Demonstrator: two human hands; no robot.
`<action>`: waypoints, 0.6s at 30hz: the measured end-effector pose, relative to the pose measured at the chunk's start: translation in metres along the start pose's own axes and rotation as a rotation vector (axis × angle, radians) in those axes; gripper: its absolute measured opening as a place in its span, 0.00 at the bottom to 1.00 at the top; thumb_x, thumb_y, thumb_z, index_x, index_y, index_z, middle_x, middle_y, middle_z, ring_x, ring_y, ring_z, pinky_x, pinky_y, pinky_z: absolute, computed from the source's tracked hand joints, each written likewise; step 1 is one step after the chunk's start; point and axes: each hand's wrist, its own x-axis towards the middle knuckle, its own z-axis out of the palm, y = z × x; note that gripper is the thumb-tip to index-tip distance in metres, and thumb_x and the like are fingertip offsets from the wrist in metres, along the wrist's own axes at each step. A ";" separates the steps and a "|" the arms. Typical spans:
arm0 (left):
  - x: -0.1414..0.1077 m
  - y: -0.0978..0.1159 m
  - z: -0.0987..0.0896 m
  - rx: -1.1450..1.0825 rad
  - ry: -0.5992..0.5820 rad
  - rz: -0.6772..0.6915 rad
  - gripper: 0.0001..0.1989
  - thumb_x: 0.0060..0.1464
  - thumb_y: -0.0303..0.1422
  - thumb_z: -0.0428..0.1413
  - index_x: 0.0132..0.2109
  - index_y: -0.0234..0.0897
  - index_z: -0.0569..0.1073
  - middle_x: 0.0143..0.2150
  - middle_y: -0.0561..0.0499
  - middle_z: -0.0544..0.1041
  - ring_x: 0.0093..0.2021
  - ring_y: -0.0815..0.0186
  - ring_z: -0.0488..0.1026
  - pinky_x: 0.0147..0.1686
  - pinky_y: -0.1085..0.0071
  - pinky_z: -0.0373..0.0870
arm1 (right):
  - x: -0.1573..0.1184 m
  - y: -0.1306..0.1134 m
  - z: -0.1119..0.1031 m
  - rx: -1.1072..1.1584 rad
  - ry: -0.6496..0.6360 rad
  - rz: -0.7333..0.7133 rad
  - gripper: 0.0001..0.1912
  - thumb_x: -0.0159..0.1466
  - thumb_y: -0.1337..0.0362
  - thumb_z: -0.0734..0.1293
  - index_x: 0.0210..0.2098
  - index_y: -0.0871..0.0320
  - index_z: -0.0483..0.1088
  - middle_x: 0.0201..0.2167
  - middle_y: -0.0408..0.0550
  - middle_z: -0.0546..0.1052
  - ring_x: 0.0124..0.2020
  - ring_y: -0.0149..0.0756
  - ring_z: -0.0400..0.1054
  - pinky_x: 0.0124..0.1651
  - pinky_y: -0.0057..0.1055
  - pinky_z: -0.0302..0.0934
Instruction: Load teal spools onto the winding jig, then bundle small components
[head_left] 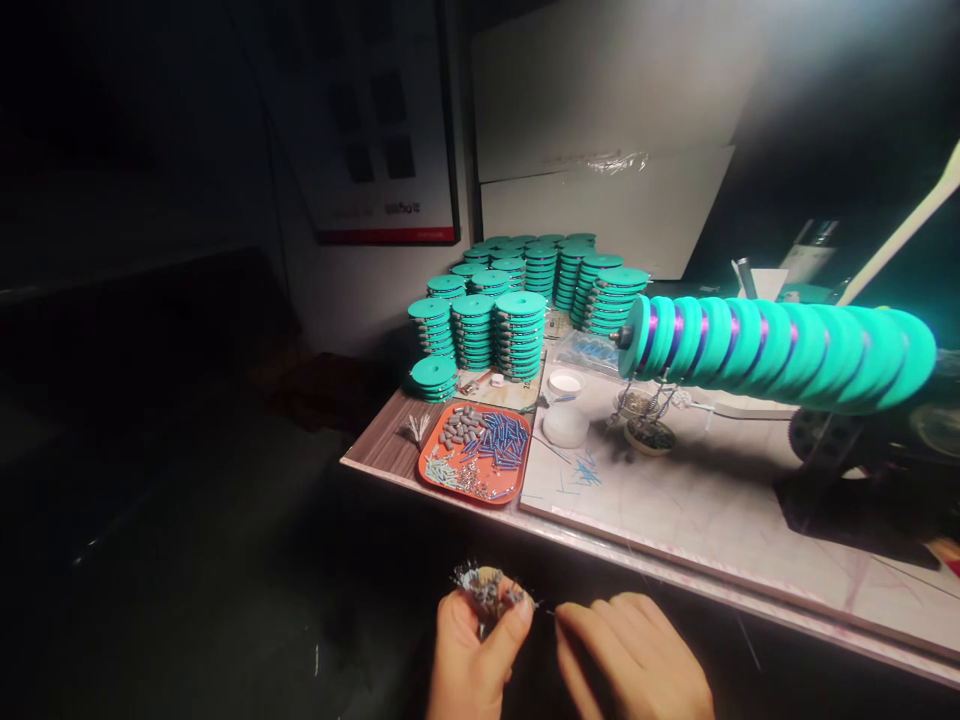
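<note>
At the bottom of the view, in front of the table edge, my left hand (484, 655) is closed around a bunch of small grey metal pieces (487, 588) with thin wiry ends sticking out. Their exact kind is too small to tell. Close by on its right, my right hand (634, 655) has its fingers bent together in a pinch. A tiny thin tip pokes out from its fingertips toward the bunch; what it belongs to is hidden. An orange tray (435, 484) beyond the hands carries grey lumps, dark blue tubes, pale green pieces and small metal bits.
Stacks of turquoise spools (520, 305) stand at the table's back left. A long row of turquoise discs (780, 350) with purple line sits on a shaft at right. Small bowls (651, 436), a round white container (565, 426) and blue snippets (586, 470) lie on the board.
</note>
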 end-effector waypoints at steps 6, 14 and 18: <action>0.001 0.006 -0.005 0.036 -0.070 0.073 0.12 0.34 0.37 0.64 0.25 0.34 0.73 0.21 0.53 0.71 0.24 0.68 0.66 0.26 0.74 0.64 | 0.004 -0.002 0.000 -0.017 -0.073 -0.081 0.07 0.63 0.67 0.58 0.35 0.62 0.67 0.19 0.41 0.72 0.19 0.26 0.63 0.30 0.27 0.55; 0.028 0.063 -0.026 0.543 -0.123 0.415 0.09 0.47 0.34 0.54 0.22 0.37 0.65 0.17 0.55 0.66 0.20 0.69 0.64 0.22 0.74 0.61 | 0.002 0.002 0.002 0.051 -0.089 -0.135 0.14 0.64 0.71 0.53 0.26 0.61 0.64 0.13 0.39 0.61 0.17 0.27 0.51 0.25 0.28 0.44; 0.112 0.113 -0.048 0.944 0.225 0.656 0.04 0.47 0.30 0.54 0.27 0.37 0.66 0.26 0.52 0.70 0.30 0.65 0.68 0.32 0.70 0.63 | 0.008 0.006 -0.002 0.070 -0.111 -0.090 0.09 0.63 0.72 0.57 0.28 0.61 0.64 0.16 0.41 0.63 0.20 0.28 0.51 0.27 0.28 0.47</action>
